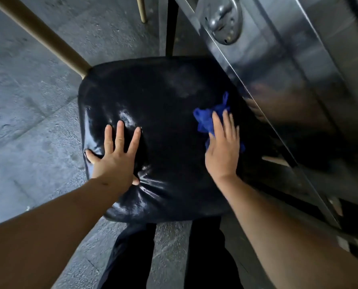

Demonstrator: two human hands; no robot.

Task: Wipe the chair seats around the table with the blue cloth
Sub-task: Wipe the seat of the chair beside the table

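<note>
A glossy black padded chair seat (163,113) fills the middle of the view. My left hand (115,157) lies flat on its near left part, fingers spread, thumb hooked over the left edge. My right hand (224,151) presses the crumpled blue cloth (207,119) onto the right side of the seat, close to the table edge. Most of the cloth is hidden under my palm; a bunched part sticks out beyond my fingertips.
A shiny metal table (278,80) runs along the right, its edge overhanging the seat. A gold chair leg (40,34) slants in at upper left, another (141,9) at the top. Grey concrete floor (27,122) lies around. My dark trouser legs (132,257) stand below.
</note>
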